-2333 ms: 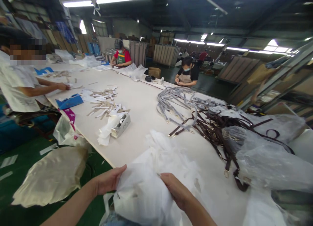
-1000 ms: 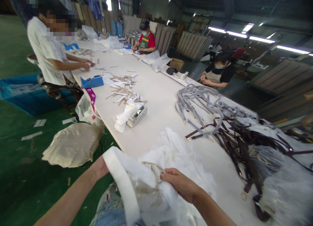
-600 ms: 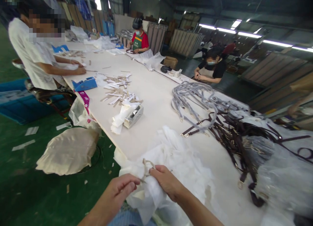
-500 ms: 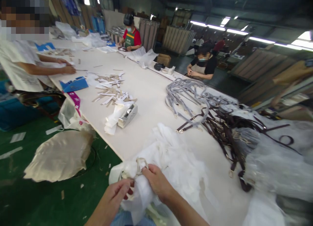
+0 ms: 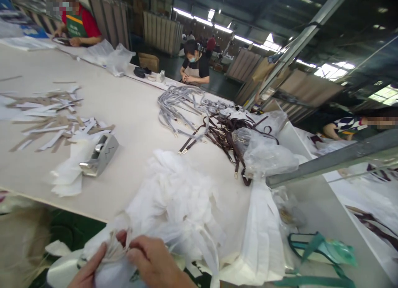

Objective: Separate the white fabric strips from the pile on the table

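Note:
At the bottom of the view my left hand (image 5: pixel 90 268) grips a soft white cloth bag (image 5: pixel 108 273) by its gathered cream cord edge. Fingers bent, my right hand (image 5: pixel 155 259) closes on the same edge from the other side. Cloth partly covers the fingertips of my left hand. Just beyond my hands, a loose heap of thin white cloth (image 5: pixel 180 192) spreads over the pale table (image 5: pixel 133 126).
A tape dispenser (image 5: pixel 101 155) stands left, beside scattered paper strips (image 5: pixel 59 118). Grey straps (image 5: pixel 177 103) and dark brown straps (image 5: pixel 224 134) with metal clasps lie beyond the heap. Clear plastic bags (image 5: pixel 270 155) and a metal post (image 5: pixel 336 155) are right. Co-workers (image 5: pixel 199 68) sit across.
My view has swung right, so the table things sit further left and the post has come in. Both hands still hold the white cloth bag, now lower in view.

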Available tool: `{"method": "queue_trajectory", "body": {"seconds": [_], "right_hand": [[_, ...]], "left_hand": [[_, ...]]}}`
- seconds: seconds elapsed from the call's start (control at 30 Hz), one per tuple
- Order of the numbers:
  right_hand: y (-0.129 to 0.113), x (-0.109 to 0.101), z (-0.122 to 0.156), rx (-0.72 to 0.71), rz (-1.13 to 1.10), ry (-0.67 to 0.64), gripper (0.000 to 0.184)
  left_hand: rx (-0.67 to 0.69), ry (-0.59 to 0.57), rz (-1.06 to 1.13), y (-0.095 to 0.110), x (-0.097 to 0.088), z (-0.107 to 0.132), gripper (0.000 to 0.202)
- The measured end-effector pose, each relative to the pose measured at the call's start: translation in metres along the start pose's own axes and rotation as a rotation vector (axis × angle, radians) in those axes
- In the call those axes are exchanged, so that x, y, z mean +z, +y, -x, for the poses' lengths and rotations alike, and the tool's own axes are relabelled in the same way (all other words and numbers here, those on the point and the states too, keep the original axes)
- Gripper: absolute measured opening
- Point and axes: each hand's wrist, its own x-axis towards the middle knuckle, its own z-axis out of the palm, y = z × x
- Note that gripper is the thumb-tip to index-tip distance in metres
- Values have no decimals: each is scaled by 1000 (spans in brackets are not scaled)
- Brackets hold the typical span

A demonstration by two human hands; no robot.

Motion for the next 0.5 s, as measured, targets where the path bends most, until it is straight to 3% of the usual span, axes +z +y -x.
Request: {"method": "queue_trajectory", "body": {"seconds": [0.07,0.13,0.2,0.27,0.37,0.5], "right_hand": [[32,-19,15,124,81,162,25],[71,-33,28,199,307,376,17],[107,-43,38,241,546,470,43],[135,-49,42,308,738,407,56],[156,-57,40,339,850,227,37],[164,-72,42,270,794,160,32]], "left_hand": [[-19,2,50,6,13,4,62],[-60,10,104,12,19,5,60],[-100,33,137,18,20,3,54],[-113,51,145,24,19,3,43],[-99,63,96,38,18,7,34],[0,117,-40,69,17,24,51]]}}
